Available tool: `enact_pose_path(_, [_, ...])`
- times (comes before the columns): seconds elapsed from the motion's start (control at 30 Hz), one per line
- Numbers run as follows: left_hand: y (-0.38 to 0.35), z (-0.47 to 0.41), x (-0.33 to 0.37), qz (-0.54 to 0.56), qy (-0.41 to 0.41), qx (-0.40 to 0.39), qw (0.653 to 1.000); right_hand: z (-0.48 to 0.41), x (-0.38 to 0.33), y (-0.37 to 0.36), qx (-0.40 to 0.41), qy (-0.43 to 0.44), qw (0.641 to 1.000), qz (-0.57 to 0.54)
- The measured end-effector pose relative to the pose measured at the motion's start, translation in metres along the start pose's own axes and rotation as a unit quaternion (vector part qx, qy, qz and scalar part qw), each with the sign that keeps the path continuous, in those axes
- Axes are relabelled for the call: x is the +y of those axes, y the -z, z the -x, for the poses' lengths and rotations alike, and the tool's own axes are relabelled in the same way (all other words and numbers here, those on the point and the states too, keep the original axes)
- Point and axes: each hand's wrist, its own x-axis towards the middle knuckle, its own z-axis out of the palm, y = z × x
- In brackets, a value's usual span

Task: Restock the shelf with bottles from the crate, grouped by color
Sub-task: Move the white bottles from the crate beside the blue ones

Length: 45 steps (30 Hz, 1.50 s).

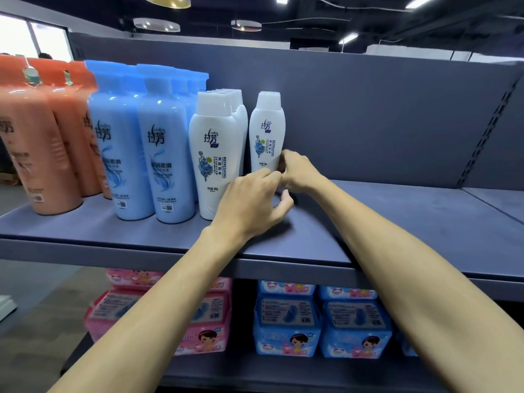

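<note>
Right hand point(297, 171) grips a glossy, tapered white bottle point(268, 129).

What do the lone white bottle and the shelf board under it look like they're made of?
The white bottle: likely plastic, smooth, semi-glossy, soft highlights on its moulded shoulder. The shelf board: probably painted metal, matte grey-blue, dull sheen, thin front lip; laminate possible.

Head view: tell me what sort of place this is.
Most likely a retail shop aisle. A grey shelf carries rows of matching orange bottles, blue bottles and white bottles facing outward, and the tier below holds stacked pink packs and blue packs.
</note>
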Motion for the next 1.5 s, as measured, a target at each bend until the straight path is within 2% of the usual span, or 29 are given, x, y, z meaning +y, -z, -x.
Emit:
enact_pose_path(0.43, [-0.001,0.002,0.000,0.022,-0.015,-0.004,1.000,-0.008,0.019,-0.010,0.093,-0.033,0.991,-0.090])
enact_pose_path(0.6, [0.000,0.002,0.003,0.031,-0.014,-0.015,0.999,-0.004,0.016,-0.013,0.114,-0.028,0.989,-0.087])
enact_pose_path(0.83, [0.000,0.002,0.003,0.010,-0.037,-0.012,0.999,0.019,0.009,0.010,0.128,-0.016,0.991,-0.047])
enact_pose_path(0.97, [0.000,0.001,0.002,-0.004,-0.010,-0.046,0.999,0.050,0.012,0.037,0.119,-0.004,0.992,0.042])
enact_pose_path(1.1, [0.004,0.003,0.009,-0.023,-0.035,-0.065,0.997,0.076,0.007,0.053,0.111,0.003,0.987,0.114])
enact_pose_path(1.23, [0.020,0.007,0.011,-0.022,-0.008,-0.082,0.996,0.104,-0.010,0.064,0.107,0.011,0.984,0.139])
enact_pose_path(1.37, [0.035,0.010,0.019,0.006,-0.013,-0.091,0.996,0.128,-0.022,0.072,0.096,0.027,0.979,0.179])
enact_pose_path(1.5, [0.052,0.007,0.038,-0.010,-0.029,-0.087,0.996,0.149,-0.032,0.078,0.087,0.045,0.975,0.198])
